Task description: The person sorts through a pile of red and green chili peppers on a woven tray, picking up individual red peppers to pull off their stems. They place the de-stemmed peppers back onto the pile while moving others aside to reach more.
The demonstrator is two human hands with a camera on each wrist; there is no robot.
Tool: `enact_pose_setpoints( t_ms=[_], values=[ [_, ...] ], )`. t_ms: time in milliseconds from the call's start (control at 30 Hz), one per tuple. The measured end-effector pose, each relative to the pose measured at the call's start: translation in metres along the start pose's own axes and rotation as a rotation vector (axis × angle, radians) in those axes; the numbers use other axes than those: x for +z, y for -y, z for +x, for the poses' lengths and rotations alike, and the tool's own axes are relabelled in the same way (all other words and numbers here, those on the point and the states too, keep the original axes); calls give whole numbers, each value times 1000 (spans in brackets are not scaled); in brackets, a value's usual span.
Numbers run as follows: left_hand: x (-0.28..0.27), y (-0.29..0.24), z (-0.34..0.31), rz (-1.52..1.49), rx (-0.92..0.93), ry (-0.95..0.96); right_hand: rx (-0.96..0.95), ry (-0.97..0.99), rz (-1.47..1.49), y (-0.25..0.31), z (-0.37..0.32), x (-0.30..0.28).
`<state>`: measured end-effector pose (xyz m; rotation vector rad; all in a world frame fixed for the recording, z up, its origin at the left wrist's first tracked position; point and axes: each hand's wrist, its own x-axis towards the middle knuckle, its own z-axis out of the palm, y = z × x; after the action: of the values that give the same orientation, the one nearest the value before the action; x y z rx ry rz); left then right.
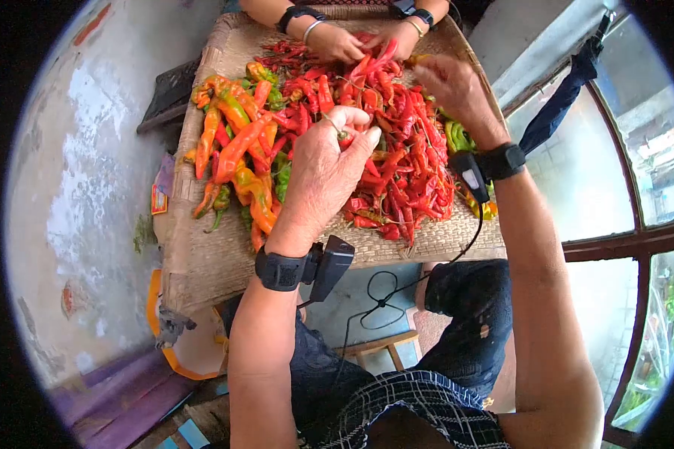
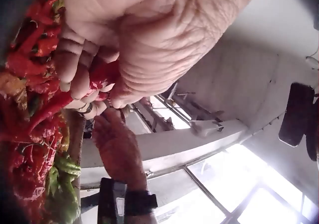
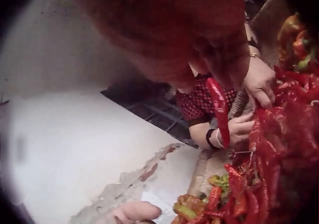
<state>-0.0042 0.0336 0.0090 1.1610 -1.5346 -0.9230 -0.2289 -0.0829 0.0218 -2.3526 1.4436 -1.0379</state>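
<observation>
Over the pile of red chili peppers [image 1: 404, 157], my left hand [image 1: 318, 168] holds a red chili pepper [image 1: 344, 137] between thumb and curled fingers, its thin stem showing. In the left wrist view its red body [image 2: 103, 75] lies against the fingers. Beyond it, my right hand [image 1: 457, 93] is raised at the pile's right side, blurred, its fingers loosely bent. A long red chili pepper [image 3: 219, 112] shows just below the right fingers in the right wrist view. Another person's two hands [image 1: 338, 45] handle red chilies at the far edge.
The peppers lie on a woven tray [image 1: 210, 262] with a raised rim. Large orange-green peppers [image 1: 236, 142] are heaped at the left, green peppers [image 1: 458, 137] at the right. A cable [image 1: 419, 280] hangs from my wrist cameras. Windows [image 1: 577, 165] stand at the right, a wall [image 1: 90, 165] at the left.
</observation>
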Motion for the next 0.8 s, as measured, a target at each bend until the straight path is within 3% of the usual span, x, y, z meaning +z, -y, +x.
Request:
enact_pose_setpoints(
  t_ms=[33,67,133,333,467,600,800],
  values=[
    [-3,-2,1,3,-1,-32,5,-3,-58,-9,-10,11],
    [-4,-3,1,7,0,-60,109,84,-350,-19,-18,24],
    [-4,-3,1,-4,16,-89,237,215,-483,-8,-38,30],
    [0,0,0,21,40,-83,13,149,-69,8,-76,34],
    [3,2,-4,140,9,26,35,72,70,40,-95,20],
    [13,-1,-8,248,-40,216,-92,82,156,53,-102,14],
    [24,7,-9,284,13,239,-38,160,424,56,-105,8]
  ],
)
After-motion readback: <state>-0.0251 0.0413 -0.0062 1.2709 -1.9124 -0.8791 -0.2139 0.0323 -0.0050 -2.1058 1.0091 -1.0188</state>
